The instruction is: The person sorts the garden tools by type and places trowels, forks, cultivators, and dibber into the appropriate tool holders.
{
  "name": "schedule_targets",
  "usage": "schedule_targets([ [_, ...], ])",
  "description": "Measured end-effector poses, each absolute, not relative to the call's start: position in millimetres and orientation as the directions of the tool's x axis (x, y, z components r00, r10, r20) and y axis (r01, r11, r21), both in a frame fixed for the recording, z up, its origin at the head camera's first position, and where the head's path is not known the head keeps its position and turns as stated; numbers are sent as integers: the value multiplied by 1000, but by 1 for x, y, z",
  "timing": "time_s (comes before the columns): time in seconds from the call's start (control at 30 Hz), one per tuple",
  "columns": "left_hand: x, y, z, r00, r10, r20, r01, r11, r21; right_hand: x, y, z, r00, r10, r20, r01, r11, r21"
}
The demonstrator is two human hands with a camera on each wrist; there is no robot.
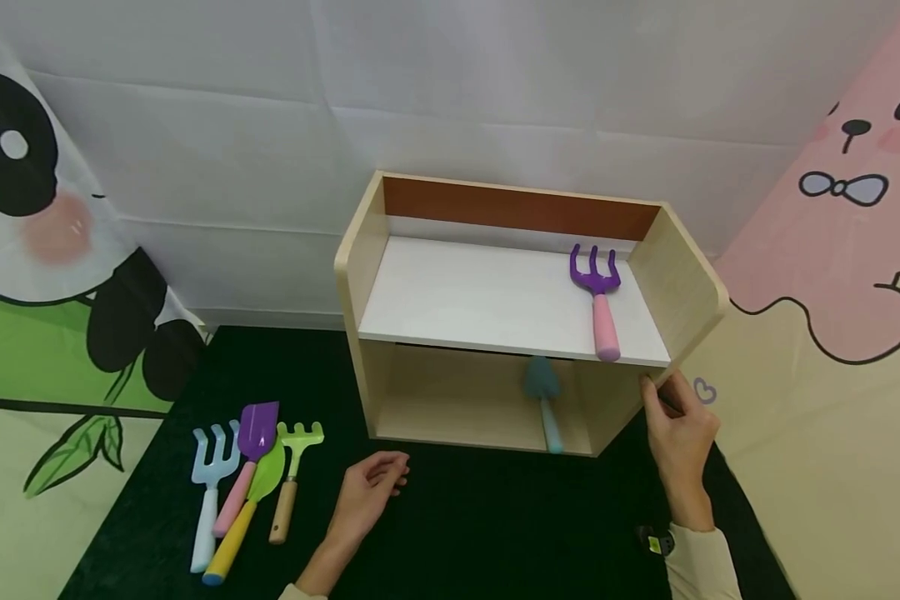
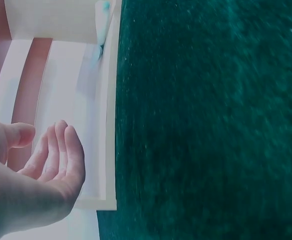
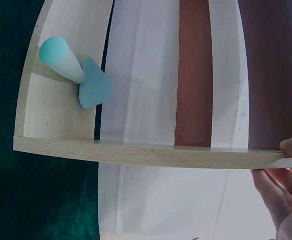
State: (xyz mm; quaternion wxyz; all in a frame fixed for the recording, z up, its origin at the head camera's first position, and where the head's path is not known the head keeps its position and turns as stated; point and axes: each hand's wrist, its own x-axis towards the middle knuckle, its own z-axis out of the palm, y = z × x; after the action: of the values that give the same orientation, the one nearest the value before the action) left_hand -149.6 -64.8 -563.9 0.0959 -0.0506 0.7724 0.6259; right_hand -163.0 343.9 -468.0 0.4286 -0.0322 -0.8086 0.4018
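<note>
At the shelf's (image 1: pixel 686 283) right panel, our right hand (image 1: pixel 682 429) pinches the board's edge, thumb on the inner face and fingers against the outer. In front of the shelf, near its left end, our left hand (image 1: pixel 371 487) holds nothing: its fingers lie together, softly bent, the thumb apart. We judge the step to be steadying or adjusting the shelf; whether its base is lifted, we cannot tell. A next move seems to call for an even grip, so that nothing on it slides.

On the shelf's smooth white upper tier, towards the right, lies the purple fork (image 1: pixel 604 321), with curved tines and a rounded pink handle. In its lower bay we see the blue trowel (image 1: pixel 543 379), leaf-shaped, its handle towards the front. The shelf itself is pale, wood-grained board with rounded corners. Left of it, on plush green cloth (image 1: pixel 495 533), lie the blue fork (image 1: pixel 212 475), the flat-bladed spade (image 1: pixel 258 429), the yellow-handled green trowel (image 1: pixel 268 471) and the wooden-handled rake (image 1: pixel 285 504).
</note>
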Motion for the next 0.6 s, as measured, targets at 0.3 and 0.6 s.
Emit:
schedule_targets([
  [0.3,-146,-79,-565,-972,-7,-233,-229,225,947,-164,344,-467,-618,399,677,-310,668,-677],
  [0.6,-141,-101,-561,-968,-67,-242,-251,283,926,-164,344,-468,-627,400,669,-300,668,-681],
])
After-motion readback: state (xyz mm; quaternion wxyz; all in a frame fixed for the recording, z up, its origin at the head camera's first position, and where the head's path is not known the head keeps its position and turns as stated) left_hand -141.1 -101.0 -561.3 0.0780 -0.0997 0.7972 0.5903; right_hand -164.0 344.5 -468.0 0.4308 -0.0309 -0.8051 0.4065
